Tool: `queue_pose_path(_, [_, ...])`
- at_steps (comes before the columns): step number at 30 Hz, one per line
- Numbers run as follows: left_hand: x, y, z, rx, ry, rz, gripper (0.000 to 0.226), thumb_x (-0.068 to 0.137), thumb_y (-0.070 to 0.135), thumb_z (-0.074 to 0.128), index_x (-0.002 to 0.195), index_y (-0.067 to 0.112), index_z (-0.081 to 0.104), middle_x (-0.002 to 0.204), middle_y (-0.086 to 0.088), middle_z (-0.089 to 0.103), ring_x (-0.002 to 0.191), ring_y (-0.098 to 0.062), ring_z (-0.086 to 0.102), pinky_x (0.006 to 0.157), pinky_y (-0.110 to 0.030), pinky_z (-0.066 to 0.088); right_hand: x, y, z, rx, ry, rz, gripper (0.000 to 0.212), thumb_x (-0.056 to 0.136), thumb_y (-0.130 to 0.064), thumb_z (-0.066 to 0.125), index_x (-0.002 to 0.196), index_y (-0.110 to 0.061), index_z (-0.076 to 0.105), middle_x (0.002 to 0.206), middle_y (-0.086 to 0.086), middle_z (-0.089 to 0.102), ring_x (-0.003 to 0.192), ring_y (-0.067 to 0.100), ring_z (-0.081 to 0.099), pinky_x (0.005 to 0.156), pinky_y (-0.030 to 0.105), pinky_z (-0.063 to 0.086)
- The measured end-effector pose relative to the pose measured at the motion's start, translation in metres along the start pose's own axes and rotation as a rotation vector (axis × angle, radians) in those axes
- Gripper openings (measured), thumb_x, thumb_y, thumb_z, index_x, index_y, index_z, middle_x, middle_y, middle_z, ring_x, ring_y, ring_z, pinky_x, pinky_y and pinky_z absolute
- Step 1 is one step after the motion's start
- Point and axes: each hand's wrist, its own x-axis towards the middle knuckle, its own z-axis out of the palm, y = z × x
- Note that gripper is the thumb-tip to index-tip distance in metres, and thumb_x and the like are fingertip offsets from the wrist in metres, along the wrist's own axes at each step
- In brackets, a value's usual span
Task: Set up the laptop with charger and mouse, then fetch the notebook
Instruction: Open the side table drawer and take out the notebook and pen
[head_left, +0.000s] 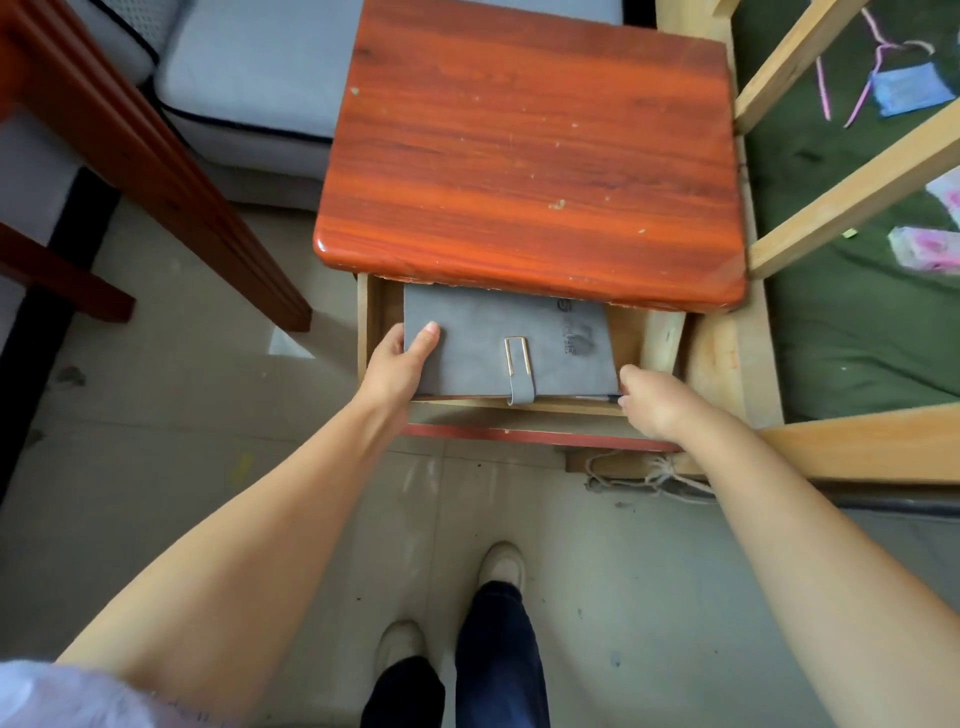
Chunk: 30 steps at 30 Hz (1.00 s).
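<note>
1. Both arms are bare from the elbows down to the left hand and right hand.
2. A fuzzy pale sleeve shows at lower left.
3. Dark blue trousers and pale shoes are at the bottom middle.

tabletop overhangs the drawer, covering its back.

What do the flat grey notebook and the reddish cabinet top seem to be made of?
Flat grey notebook: probably suede-like faux leather, matte and faintly mottled, with a gold metal loop for its strap. Reddish cabinet top: wood or wood-look laminate under glossy lacquer, showing grain streaks and chipped spots.
</note>
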Motion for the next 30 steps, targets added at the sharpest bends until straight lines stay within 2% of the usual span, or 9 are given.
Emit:
queue_pose_path(5, [-0.051,0.000,-0.030,-0.086,-0.037,-0.082,0.021,0.094,0.029,0.053,0.112,0.018,0.058,0.109,-0.003,0.070,0.092,-0.016,0.070,0.078,-0.036,0.059,-0.051,0.007,0.003,0.229,0.031,0.025,0.028,0.096,-0.011,0.036,0.118,-0.009,0.053,0.110,0.015,0.061,0.099,0.031,0.058,0.081,0.033,0.044])
queue_pose_path(8, [-0.094,-0.005,-0.066,-0.100,-0.098,-0.149,0.019,0.095,0.028,0.051,0.110,0.021,0.060,0.093,0.007,0.076,0.081,-0.007,0.072,0.062,-0.023,0.058,-0.090,0.007,0.021,0.541,-0.043,0.007,0.024,0.097,-0.007,0.031,0.106,-0.011,0.053,0.090,0.003,0.059,0.085,0.021,0.057,0.080,0.032,0.043])
queue_pose_path(11, [-0.137,-0.016,-0.114,-0.045,-0.183,-0.213,0.038,0.074,0.048,0.070,0.104,0.027,0.065,0.099,0.005,0.075,0.089,-0.012,0.071,0.072,-0.030,0.060,-0.119,0.010,0.058,0.868,-0.102,0.099,0.016,0.097,-0.008,0.035,0.088,-0.012,0.048,0.071,0.002,0.046,0.065,0.016,0.045,0.064,0.030,0.041])
queue_pose_path(14, [-0.158,-0.024,-0.151,0.021,-0.326,-0.276,0.071,0.044,0.056,0.086,0.107,0.030,0.066,0.107,0.001,0.074,0.089,-0.012,0.072,0.074,-0.029,0.060,-0.128,0.009,0.086,1.128,0.037,0.228,0.020,0.095,-0.019,0.048,0.076,-0.015,0.045,0.052,0.000,0.035,0.044,0.013,0.031,0.048,0.027,0.023])
queue_pose_path(16, [-0.157,-0.021,-0.159,0.104,-0.427,-0.323,0.076,0.046,0.055,0.087,0.113,0.028,0.064,0.112,-0.004,0.072,0.095,-0.018,0.070,0.080,-0.034,0.058,-0.122,0.001,0.095,1.325,0.096,0.263,0.027,0.096,-0.022,0.048,0.072,-0.011,0.052,0.038,-0.006,0.029,0.031,0.008,0.024,0.040,0.022,0.019])
queue_pose_path(18, [-0.145,-0.015,-0.152,0.275,-0.502,-0.330,0.069,0.058,0.051,0.082,0.117,0.022,0.062,0.115,-0.007,0.070,0.102,-0.024,0.067,0.090,-0.042,0.052,-0.113,-0.015,0.099,1.420,0.069,0.273,0.028,0.099,-0.016,0.041,0.088,0.001,0.061,0.034,-0.007,0.037,0.028,0.005,0.031,0.038,0.021,0.025])
queue_pose_path(21, [-0.111,-0.015,-0.117,0.686,-0.570,-0.188,0.043,0.078,0.039,0.069,0.104,0.006,0.061,0.100,-0.005,0.070,0.093,-0.018,0.065,0.086,-0.038,0.051,-0.098,-0.041,0.098,1.651,-0.033,0.303,0.033,0.099,-0.004,0.027,0.126,0.001,0.046,0.093,0.019,0.067,0.076,0.022,0.068,0.065,0.029,0.051])
queue_pose_path(23, [-0.086,-0.024,-0.092,1.021,-0.635,-0.055,0.025,0.086,0.032,0.065,0.096,0.009,0.059,0.095,-0.003,0.065,0.090,-0.018,0.061,0.082,-0.033,0.048,-0.086,-0.052,0.095,1.898,-0.075,0.376,0.042,0.098,0.002,0.024,0.140,0.001,0.029,0.130,0.026,0.053,0.113,0.035,0.059,0.085,0.040,0.050])
queue_pose_path(30, [-0.034,-0.048,-0.041,1.642,-0.638,0.173,0.029,0.091,0.039,0.050,0.113,0.020,0.050,0.112,-0.005,0.062,0.100,-0.027,0.057,0.080,-0.035,0.044,-0.047,-0.069,0.095,2.491,0.050,0.470,0.059,0.092,0.014,0.020,0.147,-0.008,0.021,0.148,0.022,0.033,0.134,0.038,0.039,0.103,0.049,0.040])
